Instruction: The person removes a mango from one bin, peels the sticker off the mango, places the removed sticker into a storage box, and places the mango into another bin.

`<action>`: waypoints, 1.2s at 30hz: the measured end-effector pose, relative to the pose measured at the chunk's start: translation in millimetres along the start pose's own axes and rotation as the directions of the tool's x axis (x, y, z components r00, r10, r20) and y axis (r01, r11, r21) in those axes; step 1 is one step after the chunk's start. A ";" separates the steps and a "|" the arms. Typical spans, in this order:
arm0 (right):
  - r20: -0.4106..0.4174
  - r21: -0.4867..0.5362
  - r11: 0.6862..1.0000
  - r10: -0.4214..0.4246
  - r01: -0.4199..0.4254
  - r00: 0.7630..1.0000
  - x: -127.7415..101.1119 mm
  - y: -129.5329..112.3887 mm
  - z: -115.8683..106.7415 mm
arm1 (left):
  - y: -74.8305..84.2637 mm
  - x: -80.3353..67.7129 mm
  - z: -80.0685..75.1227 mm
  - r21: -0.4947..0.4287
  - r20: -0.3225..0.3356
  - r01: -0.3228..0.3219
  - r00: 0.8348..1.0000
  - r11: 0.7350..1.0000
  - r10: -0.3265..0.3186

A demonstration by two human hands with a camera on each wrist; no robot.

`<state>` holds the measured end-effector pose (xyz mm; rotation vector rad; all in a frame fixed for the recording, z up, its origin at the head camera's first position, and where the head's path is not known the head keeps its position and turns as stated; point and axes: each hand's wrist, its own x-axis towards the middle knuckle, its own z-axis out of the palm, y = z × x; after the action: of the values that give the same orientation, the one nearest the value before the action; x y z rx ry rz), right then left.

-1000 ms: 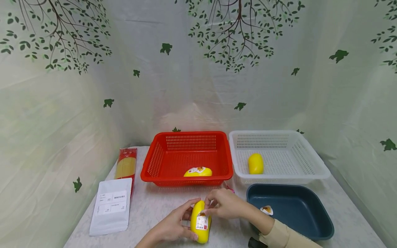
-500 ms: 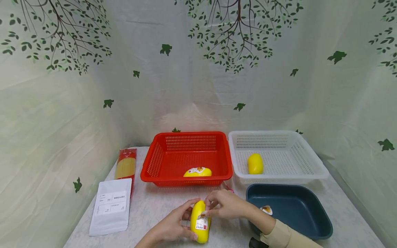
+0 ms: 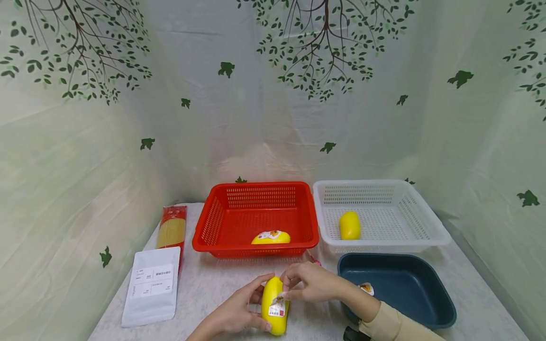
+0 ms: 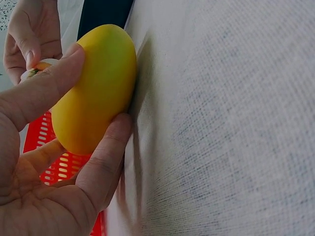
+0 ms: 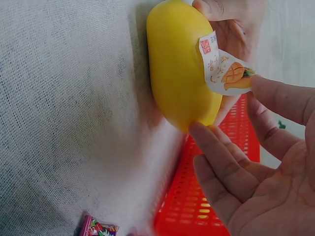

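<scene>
Fingers of the right hand pinch the half-lifted sticker on a yellow mango, which the left hand grips upright on the counter, just in front of the red basket. The peeling step looks under way; finishing it likely calls for a steady pull away from the mango.

Yellow mango w/ white-orange-red sticker; red basket, white basket, dark blue tub.
</scene>
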<state>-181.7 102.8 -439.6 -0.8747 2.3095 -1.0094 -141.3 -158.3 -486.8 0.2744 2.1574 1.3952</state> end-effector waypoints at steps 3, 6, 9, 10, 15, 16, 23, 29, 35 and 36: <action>0.007 0.004 1.000 -0.010 0.010 1.000 -0.4 0.6 -0.3 | -0.5 -0.7 0.1 0.007 0.005 -0.021 1.000 1.000 0.021; 0.014 0.013 1.000 -0.017 0.017 1.000 -1.7 1.2 -0.8 | -0.6 -1.9 0.3 0.019 0.012 -0.057 0.998 0.998 0.057; 0.022 0.022 1.000 -0.022 0.022 1.000 -3.4 1.1 -1.7 | -0.8 -2.5 0.5 0.028 0.016 -0.080 0.997 0.996 0.080; 0.024 0.026 0.999 -0.022 0.021 0.999 -3.9 1.1 -2.2 | -0.7 -2.7 0.6 0.029 0.017 -0.085 0.996 0.996 0.085; 0.037 0.043 0.999 -0.024 0.022 0.999 -4.7 1.5 -3.4 | -1.5 -1.8 0.5 0.028 0.016 -0.082 0.997 0.996 0.081; 0.040 0.051 0.998 -0.026 0.024 0.999 -5.0 1.9 -3.6 | -1.7 -1.7 0.4 0.028 0.016 -0.080 0.997 0.996 0.080; 0.068 0.131 0.991 -0.048 0.039 0.997 -6.4 5.2 -5.3 | -2.0 -1.2 0.5 0.041 0.005 -0.054 0.999 0.998 0.054; 0.088 0.186 0.982 -0.047 0.030 0.995 -7.7 6.0 -8.9 | -1.3 -1.2 -0.3 0.045 0.001 -0.043 0.999 0.998 0.043; 0.113 0.410 0.912 -0.069 0.017 0.991 -13.0 5.8 -14.2 | -2.4 -4.8 -1.5 0.040 0.006 -0.069 0.998 0.997 0.069; 0.126 0.431 0.902 -0.083 0.021 0.989 -13.9 5.8 -14.8 | -2.5 -5.2 -1.8 0.042 0.004 -0.071 0.997 0.997 0.071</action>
<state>-183.5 122.7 -432.7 -0.7965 1.8481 -1.3642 -137.7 -163.1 -486.7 0.3722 2.1968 1.3880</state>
